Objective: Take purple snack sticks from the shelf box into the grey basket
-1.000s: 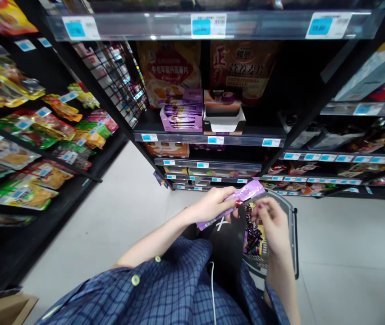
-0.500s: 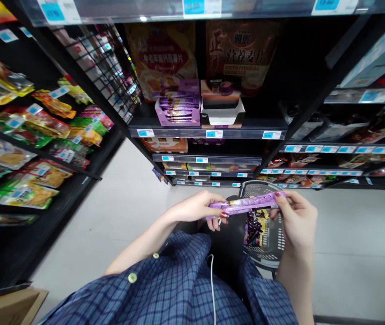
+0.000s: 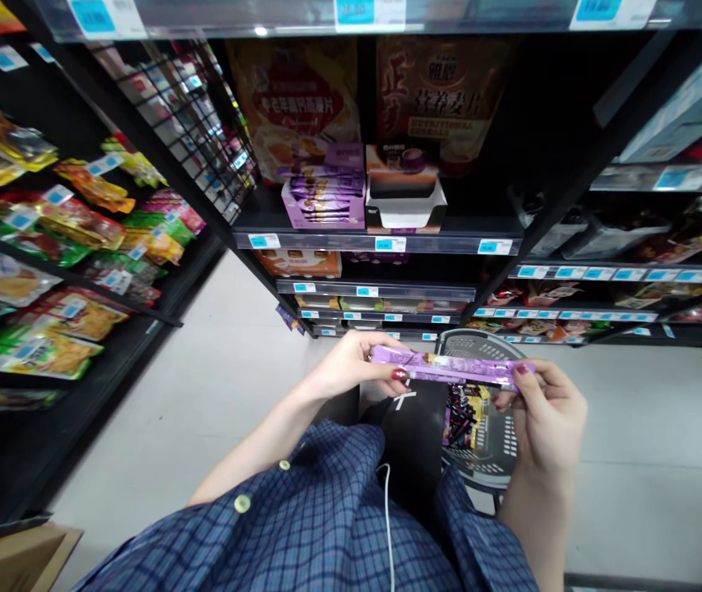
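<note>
Head view: purple stick packet (image 3: 450,367) held lengthwise, partly overlapping the basket (image 3: 500,415).
Left hand (image 3: 351,366) and right hand (image 3: 545,407) each pinch one end; light, even pressure and a straight packet should best avoid creasing the wrapper.

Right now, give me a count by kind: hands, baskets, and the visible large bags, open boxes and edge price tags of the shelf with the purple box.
Hands, both gripping purple packaging: 2 (left hand, right hand)
Basket: 1
Large bags: 2
Open boxes: 2
Price tags: 3
Total: 10
</note>
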### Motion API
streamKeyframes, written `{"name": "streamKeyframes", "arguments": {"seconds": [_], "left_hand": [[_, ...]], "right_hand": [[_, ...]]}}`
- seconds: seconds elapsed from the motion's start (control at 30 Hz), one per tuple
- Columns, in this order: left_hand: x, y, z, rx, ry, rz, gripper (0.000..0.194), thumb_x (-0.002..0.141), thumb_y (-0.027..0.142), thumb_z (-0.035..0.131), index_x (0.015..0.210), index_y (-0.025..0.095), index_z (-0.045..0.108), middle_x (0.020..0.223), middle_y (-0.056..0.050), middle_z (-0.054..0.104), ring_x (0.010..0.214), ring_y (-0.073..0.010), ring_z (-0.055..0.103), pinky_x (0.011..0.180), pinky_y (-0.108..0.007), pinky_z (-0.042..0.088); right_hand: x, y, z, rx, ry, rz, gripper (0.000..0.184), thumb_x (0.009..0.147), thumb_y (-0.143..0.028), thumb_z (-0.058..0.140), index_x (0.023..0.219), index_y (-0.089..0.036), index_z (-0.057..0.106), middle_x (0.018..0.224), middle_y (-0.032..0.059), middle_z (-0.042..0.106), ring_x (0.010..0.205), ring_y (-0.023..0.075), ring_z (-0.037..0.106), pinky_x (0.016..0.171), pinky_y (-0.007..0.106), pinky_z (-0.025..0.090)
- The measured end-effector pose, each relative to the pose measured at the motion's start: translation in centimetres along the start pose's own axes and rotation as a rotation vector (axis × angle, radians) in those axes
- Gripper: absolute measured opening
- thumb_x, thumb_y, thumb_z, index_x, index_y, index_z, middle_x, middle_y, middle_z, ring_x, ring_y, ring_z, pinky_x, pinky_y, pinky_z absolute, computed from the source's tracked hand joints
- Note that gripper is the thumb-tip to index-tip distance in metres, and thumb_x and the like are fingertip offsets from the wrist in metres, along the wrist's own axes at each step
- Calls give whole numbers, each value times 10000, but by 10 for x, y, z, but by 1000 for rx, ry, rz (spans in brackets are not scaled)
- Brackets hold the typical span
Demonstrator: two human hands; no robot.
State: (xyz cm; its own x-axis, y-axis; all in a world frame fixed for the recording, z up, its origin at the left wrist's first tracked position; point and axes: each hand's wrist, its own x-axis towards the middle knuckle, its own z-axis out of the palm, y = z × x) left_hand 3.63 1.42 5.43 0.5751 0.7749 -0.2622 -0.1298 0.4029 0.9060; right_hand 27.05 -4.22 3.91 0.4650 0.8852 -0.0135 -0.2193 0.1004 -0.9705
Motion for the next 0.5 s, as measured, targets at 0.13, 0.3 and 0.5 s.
{"name": "streamKeyframes", "arguments": {"seconds": [0.13,0.3,0.5], "left_hand": [[-3,-1,1,-18,4,-9,317,692,157,726,993,77,666,695,-92,724,652,-221,711,588,-282,591],[-8,-1,-1,-110,-66,-2,393,735,203,711,1108,98,643,786,-116,737,757,-235,714,650,-293,598],[-12,1,-3,-258,-108,-66,350,721,168,716,1061,101,666,823,-124,738,790,-258,710,612,-285,599]], "right_hand": [[0,2,-3,35,5,28,200,642,-278,762,721,-147,634,464,-30,570,334,97,507,349,195,427],[-1,2,-7,53,14,58,193,643,-295,754,730,-150,661,543,-1,626,350,97,538,348,185,434],[-4,-2,-5,80,-2,111,212,629,-308,753,758,-153,689,541,7,632,349,91,534,339,172,438]]}}
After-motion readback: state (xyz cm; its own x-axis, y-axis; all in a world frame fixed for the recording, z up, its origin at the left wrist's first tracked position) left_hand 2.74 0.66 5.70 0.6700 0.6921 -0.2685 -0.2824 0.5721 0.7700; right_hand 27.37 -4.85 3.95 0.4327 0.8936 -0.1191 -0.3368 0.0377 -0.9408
